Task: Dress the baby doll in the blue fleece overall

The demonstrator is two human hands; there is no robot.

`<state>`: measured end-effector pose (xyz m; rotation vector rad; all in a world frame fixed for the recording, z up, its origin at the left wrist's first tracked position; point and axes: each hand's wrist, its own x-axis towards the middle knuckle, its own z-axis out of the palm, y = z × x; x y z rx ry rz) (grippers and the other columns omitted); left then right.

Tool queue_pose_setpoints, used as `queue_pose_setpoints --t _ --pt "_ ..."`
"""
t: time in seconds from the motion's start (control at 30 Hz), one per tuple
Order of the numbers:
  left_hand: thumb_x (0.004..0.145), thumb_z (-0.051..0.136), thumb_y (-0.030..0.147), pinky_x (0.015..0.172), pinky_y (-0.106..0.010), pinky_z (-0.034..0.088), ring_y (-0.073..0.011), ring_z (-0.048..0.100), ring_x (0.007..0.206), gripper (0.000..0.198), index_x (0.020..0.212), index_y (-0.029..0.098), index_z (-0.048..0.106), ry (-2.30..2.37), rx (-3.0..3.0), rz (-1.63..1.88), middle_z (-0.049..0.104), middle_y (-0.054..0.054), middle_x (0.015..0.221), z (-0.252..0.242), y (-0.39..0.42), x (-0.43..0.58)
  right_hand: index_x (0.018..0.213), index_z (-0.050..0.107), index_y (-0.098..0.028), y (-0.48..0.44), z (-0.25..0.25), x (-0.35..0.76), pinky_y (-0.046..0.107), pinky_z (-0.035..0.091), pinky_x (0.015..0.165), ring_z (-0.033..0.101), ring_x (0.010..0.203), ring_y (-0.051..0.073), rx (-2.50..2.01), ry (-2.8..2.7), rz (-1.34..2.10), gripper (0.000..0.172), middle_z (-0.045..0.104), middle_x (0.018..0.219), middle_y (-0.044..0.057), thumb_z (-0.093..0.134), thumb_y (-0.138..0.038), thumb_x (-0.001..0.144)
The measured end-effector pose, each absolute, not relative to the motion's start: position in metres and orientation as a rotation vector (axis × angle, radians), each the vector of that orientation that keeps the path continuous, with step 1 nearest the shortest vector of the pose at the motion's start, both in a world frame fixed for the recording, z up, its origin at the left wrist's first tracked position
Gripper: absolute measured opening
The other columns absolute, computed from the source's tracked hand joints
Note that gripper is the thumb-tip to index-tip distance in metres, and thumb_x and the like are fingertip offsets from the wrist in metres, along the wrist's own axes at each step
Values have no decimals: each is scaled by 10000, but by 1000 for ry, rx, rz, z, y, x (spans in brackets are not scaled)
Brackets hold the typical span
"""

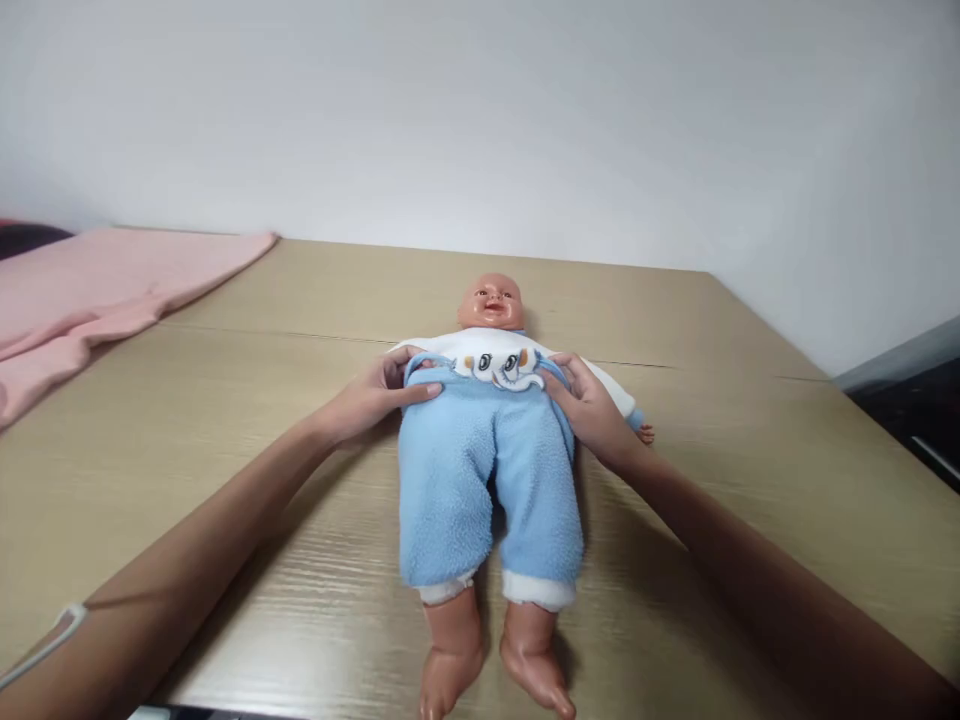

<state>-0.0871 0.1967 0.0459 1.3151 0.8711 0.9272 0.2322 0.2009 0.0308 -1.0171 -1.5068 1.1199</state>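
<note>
A baby doll [491, 302] lies on its back on the table, bare feet towards me. It wears a white top [611, 388] with a blue cuff and fuzzy light blue pants [450, 470] with white hems. An animal face with two eyes shows at the doll's middle. My left hand [379, 388] pinches the waistband on the left side, thumb on the front and fingers behind the edge. On the other side, my right hand [589, 400] grips the waistband too, its fingertips partly hidden by the cloth. The doll's arm on the left is hidden behind my left hand.
A pink cloth [112, 275] lies spread on the left of the wooden table [750, 400]. A pale wall [480, 120] stands behind the table's back edge. Dark objects [915, 400] are beyond the right edge.
</note>
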Motion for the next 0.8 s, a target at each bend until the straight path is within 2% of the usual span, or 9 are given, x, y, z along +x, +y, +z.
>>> queue_pose_setpoints --t 0.07,0.13,0.2,0.27,0.4,0.5,0.63,0.73,0.8 --pt "905 929 508 946 -337 473 -225 624 1072 489 1242 231 709 949 1406 897 677 -27 1163 38 194 -90 1052 636 -272 195 20 239 362 536 934 678 1046 254 -1081 -1542 1078 434 734 1058 27 784 -674 984" --pt "983 826 548 934 -347 431 -222 580 1029 378 1142 228 705 1068 1578 877 635 -6 1083 33 191 -93 981 638 -262 188 15 247 366 509 842 635 911 243 -1168 -1642 1018 412 675 931 15 731 -661 1022" --pt "1029 731 517 919 -357 395 -225 537 985 292 1042 230 677 1143 1699 873 584 8 1003 29 188 -95 916 630 -260 181 14 253 373 478 799 566 833 233 -1235 -1722 958 396 590 858 1 695 -628 1045" --pt "1005 706 437 911 -362 378 -231 514 965 211 983 235 647 1156 1683 900 555 14 961 24 185 -96 907 624 -267 177 14 255 380 487 827 541 835 236 -1252 -1702 959 367 558 861 -3 688 -600 1047" --pt "957 720 346 880 -350 404 -234 536 946 125 980 243 653 1032 1331 1027 581 11 949 12 183 -90 976 645 -293 178 9 250 394 549 949 603 922 254 -1206 -1457 1097 367 613 927 0 726 -650 1009" --pt "957 773 370 909 -369 475 -273 634 1007 173 1045 238 704 879 1062 1085 699 -26 1003 10 182 -83 1092 685 -318 182 3 242 432 571 1086 687 1102 284 -1129 -1238 1260 380 717 1059 15 769 -669 974" --pt "941 863 458 981 -422 529 -342 724 1088 296 1092 218 777 807 960 1067 802 -87 1089 13 184 -79 1165 717 -339 187 0 237 491 537 1226 702 1281 323 -1108 -1116 1369 431 781 1202 30 849 -661 910" --pt "951 859 553 938 -419 542 -334 724 1012 359 1028 212 784 794 923 1078 794 -82 995 15 185 -80 1088 731 -329 189 1 240 516 538 1224 705 1253 340 -1120 -1147 1314 405 781 1154 36 846 -666 894" --pt "957 868 547 841 -363 541 -273 689 908 342 985 222 763 808 892 1125 754 -45 925 16 185 -80 1025 722 -313 190 3 245 519 565 1169 712 1162 330 -1140 -1256 1232 370 759 1073 36 799 -663 935"
